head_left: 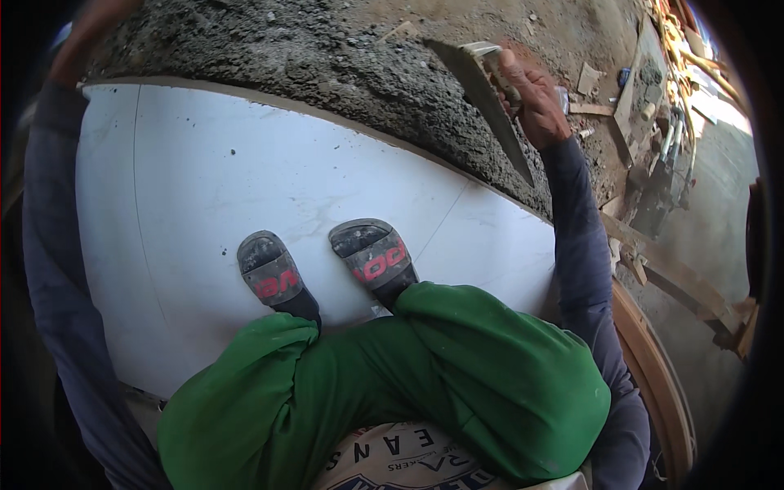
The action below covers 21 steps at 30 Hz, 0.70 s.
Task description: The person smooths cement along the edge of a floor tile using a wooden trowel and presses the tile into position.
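The right hand grasps the handle of a trowel, thumb along the top; the fingers hide much of the grip. The trowel is raised at the far right, tilted over the grey mortar, near the white tiles' far edge. The left hand, at the far left, is blurred and cut off by the rim; its fingers are out of view, so I cannot tell whether it holds anything.

Nearest, pale printed fabric shows between green trousers, its lower part cut off. Beyond the knees, two dark sandals with red-marked straps rest on white tiles, whose near edge the legs partly cover. Farther off lies the rough grey mortar. To the far right, timber and jumbled debris blur together in glare, individual pieces hard to make out.
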Tool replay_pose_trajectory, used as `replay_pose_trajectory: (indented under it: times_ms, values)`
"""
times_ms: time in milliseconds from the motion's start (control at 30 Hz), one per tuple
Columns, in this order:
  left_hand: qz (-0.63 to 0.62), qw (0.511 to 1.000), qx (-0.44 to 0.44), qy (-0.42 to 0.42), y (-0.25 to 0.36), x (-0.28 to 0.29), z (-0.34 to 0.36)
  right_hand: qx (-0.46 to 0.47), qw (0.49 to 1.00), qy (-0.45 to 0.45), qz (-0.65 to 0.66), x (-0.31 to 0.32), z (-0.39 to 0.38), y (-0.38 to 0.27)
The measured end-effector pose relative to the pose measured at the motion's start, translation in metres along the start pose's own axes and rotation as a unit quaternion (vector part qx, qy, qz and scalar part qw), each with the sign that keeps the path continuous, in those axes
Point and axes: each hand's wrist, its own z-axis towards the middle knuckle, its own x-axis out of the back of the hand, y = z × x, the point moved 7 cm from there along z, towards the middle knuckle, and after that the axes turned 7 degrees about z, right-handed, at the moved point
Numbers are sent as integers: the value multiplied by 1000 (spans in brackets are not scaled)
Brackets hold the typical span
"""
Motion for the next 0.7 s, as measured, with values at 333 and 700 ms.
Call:
replay_pose_trajectory:
  times_ms: [333,700]
  values:
    - [6,958,287,20,-125,-72,-214,-122,965,-224,-64,-18,-20,112]
    - [-35,918,392,55,-130,-157,-313,-3,1000,-9,1,28,45,78]
